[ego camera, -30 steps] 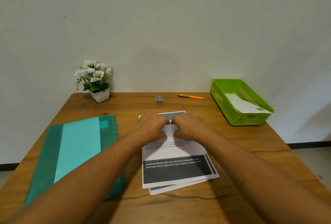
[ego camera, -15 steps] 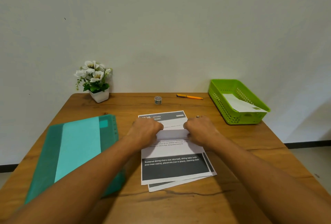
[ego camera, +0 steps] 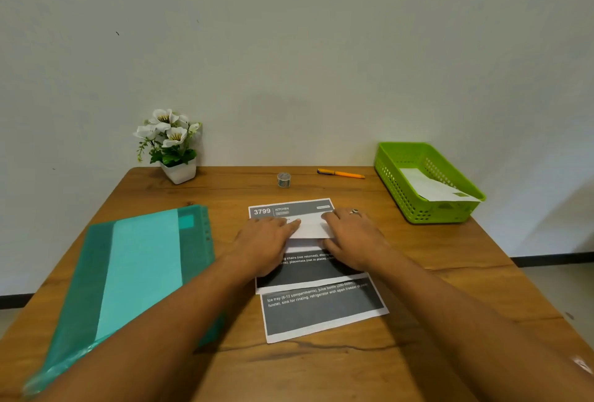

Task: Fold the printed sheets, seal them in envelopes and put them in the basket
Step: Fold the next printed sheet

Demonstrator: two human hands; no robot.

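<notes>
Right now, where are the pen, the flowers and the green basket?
pen (ego camera: 341, 173): head view, middle of its orange barrel.
flowers (ego camera: 173, 137): head view, a white blossom.
green basket (ego camera: 395, 189): head view, side wall nearest the pen.

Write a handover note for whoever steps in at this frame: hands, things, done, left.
Left hand and right hand: both flat, pressing the folded flap of the top sheet.
A second printed sheet lies flat beneath it.
Green basket, right rear, holds one envelope.
Done: one envelope in the basket; top sheet's fold started.
Left: finish folding, seal, basket; then the second sheet. No empty envelopes in sight; perhaps in the teal folder.
</notes>
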